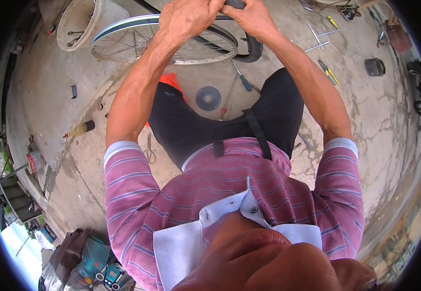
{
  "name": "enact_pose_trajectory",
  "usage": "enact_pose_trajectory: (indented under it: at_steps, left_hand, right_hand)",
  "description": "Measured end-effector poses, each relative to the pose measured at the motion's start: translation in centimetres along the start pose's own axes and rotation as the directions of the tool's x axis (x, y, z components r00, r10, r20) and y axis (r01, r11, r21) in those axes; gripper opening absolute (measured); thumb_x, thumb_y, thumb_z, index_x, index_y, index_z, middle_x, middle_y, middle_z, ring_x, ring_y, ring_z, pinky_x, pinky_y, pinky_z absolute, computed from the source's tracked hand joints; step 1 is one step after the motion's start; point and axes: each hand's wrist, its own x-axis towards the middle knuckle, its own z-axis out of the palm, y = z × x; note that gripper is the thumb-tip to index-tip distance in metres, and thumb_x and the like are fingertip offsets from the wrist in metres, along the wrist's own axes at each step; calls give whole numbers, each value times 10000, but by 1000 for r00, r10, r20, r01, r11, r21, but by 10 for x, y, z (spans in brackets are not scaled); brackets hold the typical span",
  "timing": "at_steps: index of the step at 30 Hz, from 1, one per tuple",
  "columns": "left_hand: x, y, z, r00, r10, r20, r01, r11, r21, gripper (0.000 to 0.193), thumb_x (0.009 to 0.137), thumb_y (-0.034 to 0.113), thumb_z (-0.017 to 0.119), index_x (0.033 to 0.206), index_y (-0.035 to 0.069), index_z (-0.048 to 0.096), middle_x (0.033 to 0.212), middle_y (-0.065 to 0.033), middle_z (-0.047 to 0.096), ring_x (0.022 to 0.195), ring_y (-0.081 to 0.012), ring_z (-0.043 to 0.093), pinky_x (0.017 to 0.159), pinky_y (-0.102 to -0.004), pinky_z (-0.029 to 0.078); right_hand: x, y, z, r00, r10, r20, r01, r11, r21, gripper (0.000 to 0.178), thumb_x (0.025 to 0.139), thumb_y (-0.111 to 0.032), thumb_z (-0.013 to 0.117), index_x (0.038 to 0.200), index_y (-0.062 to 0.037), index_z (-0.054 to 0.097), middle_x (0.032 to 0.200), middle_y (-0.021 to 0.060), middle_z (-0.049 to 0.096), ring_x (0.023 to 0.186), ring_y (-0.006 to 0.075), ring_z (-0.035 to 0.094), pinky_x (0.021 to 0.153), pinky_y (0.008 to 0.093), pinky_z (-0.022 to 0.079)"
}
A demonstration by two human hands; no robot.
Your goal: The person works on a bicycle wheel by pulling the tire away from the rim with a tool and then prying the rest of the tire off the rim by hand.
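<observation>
A bicycle wheel (205, 61) with a silver rim and thin spokes lies tilted beyond my knees. A black bicycle tyre (255, 50) loops loosely across it and bends round at its right side. Both my arms reach forward to the top edge of the view. My left hand (187, 18) is closed above the wheel, and my right hand (250, 18) is closed beside it, the fingers meeting. Between them shows a dark rounded piece, which looks like part of the tyre. The fingertips are partly cut off by the frame's edge.
A white bucket (82, 29) holding tools stands left of the wheel. Around my legs lie a screwdriver (245, 82), a grey disc (208, 98) and an orange cloth (172, 81). Pliers (327, 72), a metal cross wrench (319, 37) and a black cylinder (375, 67) are to the right.
</observation>
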Motion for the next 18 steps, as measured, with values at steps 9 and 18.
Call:
enact_pose_trajectory:
  at_steps: [9, 18]
  left_hand:
    - [3, -71, -27, 983, -167, -78, 180, 960, 213, 562, 984, 532, 565, 777, 45, 753, 802, -221, 720, 801, -414, 709, 728, -523, 550]
    - [5, -70, -25, 987, -158, -40, 163, 960, 228, 542, 931, 539, 629, 764, 36, 743, 773, -235, 702, 774, -428, 698, 711, -525, 543]
  right_hand:
    - [7, 98, -38, 960, -147, -240, 113, 982, -151, 413, 867, -378, 813, 1073, -30, 727, 786, 9, 670, 720, 124, 626, 656, 297, 503]
    - [27, 118, -144, 930, 103, -354, -41, 983, 177, 271, 923, -291, 790, 955, -48, 674, 757, 18, 632, 658, 117, 598, 634, 259, 473]
